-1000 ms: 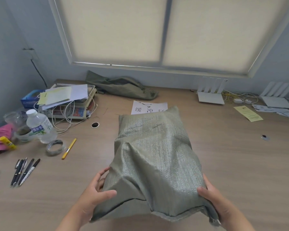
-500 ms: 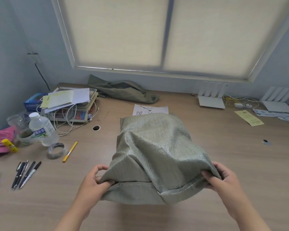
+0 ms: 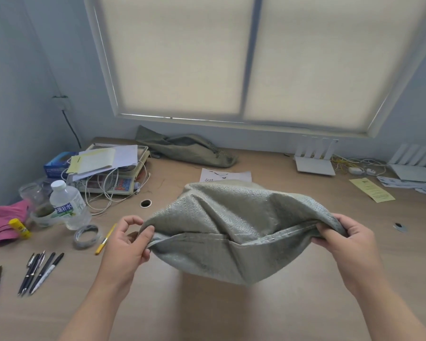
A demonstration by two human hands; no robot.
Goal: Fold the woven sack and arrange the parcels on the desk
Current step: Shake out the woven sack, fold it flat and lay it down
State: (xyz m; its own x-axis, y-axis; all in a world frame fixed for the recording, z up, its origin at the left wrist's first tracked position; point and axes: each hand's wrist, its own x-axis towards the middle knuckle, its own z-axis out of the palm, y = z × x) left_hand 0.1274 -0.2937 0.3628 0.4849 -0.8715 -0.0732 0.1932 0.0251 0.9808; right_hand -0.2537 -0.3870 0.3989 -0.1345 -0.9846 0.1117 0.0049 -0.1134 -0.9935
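A wooden desk (image 3: 305,303) fills the lower frame. At left lie pens (image 3: 38,271), a tape roll (image 3: 86,236), a water bottle (image 3: 68,205) and a pink cloth (image 3: 3,226); a crumpled sack (image 3: 190,150) at upper centre; two routers (image 3: 314,159) at upper right.

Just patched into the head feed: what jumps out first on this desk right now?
The grey-green woven sack, held up at centre over the desk, its hemmed edge pinched by the left hand and right hand. Behind it, a second crumpled sack lies under the window. Bottle, tape and pens clutter the left side.
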